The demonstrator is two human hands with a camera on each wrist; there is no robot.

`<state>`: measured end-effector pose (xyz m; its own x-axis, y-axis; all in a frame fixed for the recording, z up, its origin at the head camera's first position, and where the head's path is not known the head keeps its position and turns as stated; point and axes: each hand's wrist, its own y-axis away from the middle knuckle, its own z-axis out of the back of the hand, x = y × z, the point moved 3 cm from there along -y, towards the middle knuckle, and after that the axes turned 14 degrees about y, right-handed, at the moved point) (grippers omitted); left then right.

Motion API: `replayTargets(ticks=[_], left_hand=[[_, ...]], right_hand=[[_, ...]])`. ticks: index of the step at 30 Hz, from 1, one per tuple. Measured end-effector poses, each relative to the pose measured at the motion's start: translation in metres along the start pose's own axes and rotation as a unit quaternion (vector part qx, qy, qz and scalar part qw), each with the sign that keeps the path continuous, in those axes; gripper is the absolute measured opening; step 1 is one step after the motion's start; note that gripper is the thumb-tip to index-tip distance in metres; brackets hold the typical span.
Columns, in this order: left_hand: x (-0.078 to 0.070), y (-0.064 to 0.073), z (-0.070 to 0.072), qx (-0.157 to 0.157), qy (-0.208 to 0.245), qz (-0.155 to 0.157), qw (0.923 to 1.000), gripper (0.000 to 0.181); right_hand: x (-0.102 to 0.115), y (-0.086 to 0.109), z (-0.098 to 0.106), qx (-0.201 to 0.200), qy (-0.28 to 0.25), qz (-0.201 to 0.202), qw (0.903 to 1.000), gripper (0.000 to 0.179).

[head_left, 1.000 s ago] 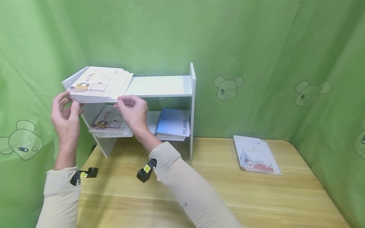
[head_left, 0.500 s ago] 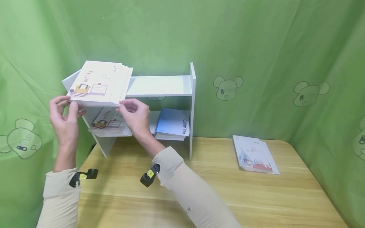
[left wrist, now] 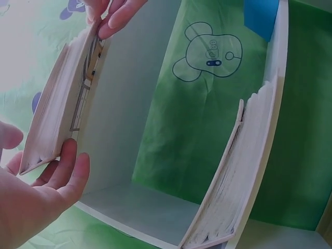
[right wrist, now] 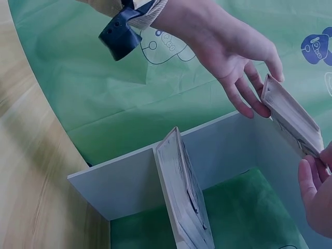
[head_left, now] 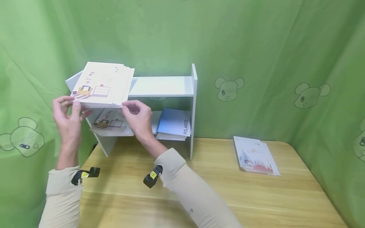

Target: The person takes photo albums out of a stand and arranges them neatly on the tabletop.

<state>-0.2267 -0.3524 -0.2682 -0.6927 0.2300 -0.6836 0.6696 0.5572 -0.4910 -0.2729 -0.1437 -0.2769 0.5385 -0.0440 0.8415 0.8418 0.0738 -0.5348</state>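
Both hands hold a thick white book [head_left: 98,84] at the left end of the shelf's upper board, its cover printed with a yellow vehicle. My left hand [head_left: 68,118] pinches its near left corner, thumb along the near edge and fingers underneath. At the near right corner, my right hand [head_left: 139,118] grips it between thumb and fingers. The left wrist view shows the book [left wrist: 70,88] side-on, apart from the board beneath. Below it, a book with a matching cover [head_left: 109,123] lies on the lower board, partly hidden by the right hand.
The white two-level shelf [head_left: 162,86] stands at the back left of the wooden table [head_left: 222,190]. A blue book marked POLAROID [head_left: 174,122] lies on other books at the lower right. Another white book [head_left: 255,155] lies on the table to the right. Green curtain [head_left: 256,41] surrounds the table.
The book has risen from the upper board and its cover faces the camera more. Both hands have come slightly nearer the person with it. The other books have stayed put.
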Motion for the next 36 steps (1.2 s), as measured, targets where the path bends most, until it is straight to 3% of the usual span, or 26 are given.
replayTargets(ticks=[13, 20, 31, 36], left_hand=[[0.002, 0.001, 0.006, 0.006, 0.002, 0.018, 0.9998, 0.018], [0.003, 0.005, 0.007, 0.025, 0.004, 0.017, 0.9995, 0.025], [0.0, 0.013, 0.009, 0.069, 0.099, 0.04, 0.9919, 0.034], [0.002, 0.02, 0.009, 0.087, 0.12, 0.047, 0.9879, 0.034]], right_hand=[[-0.007, 0.002, 0.0, -0.003, 0.001, -0.017, 0.9998, 0.01], [-0.005, 0.001, 0.002, 0.0, -0.007, -0.009, 0.9999, 0.028], [0.003, 0.004, 0.003, 0.046, 0.016, -0.027, 0.9985, 0.053], [0.007, 0.007, 0.004, 0.038, 0.034, -0.02, 0.9985, 0.049]])
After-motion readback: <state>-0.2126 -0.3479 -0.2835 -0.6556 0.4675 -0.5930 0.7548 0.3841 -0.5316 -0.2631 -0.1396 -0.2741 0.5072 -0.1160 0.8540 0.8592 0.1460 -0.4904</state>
